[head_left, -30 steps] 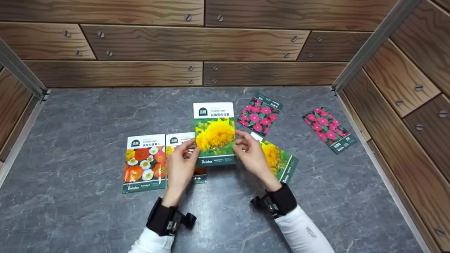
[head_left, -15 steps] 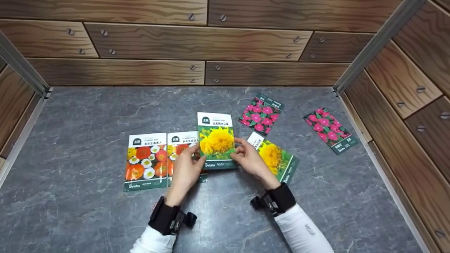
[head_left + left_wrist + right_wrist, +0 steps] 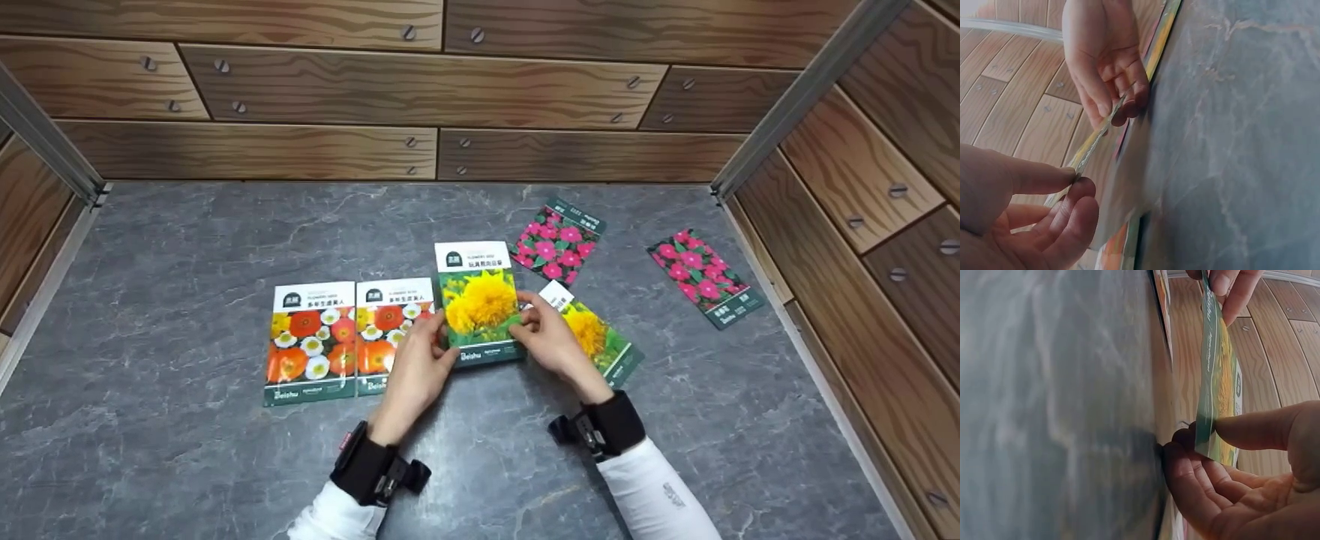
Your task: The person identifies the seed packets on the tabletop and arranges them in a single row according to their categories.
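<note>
A seed packet with a yellow sunflower picture [image 3: 480,304] is held upright-facing between both hands, raised over the table. My left hand [image 3: 420,364] pinches its lower left edge between thumb and fingers; the left wrist view shows the thumb [image 3: 1044,177] on the packet's edge. At the lower right edge my right hand [image 3: 555,337] pinches it, its thumb [image 3: 1252,430] on the printed front in the right wrist view. A second sunflower packet [image 3: 589,330] lies tilted, partly behind the right hand. Left of the hands lie two poppy packets, one at the far left [image 3: 311,341] and one beside it [image 3: 382,322].
Two pink-flower packets lie at the back right, one behind the sunflower packets [image 3: 559,241] and one farther right [image 3: 705,277]. Wood-print panels [image 3: 315,154] wall the grey marbled table [image 3: 187,240] at back and sides.
Both hands have lowered the sunflower packet toward the table and shifted it a little right. More of the second poppy packet now shows. The lying sunflower packet has shifted slightly.
</note>
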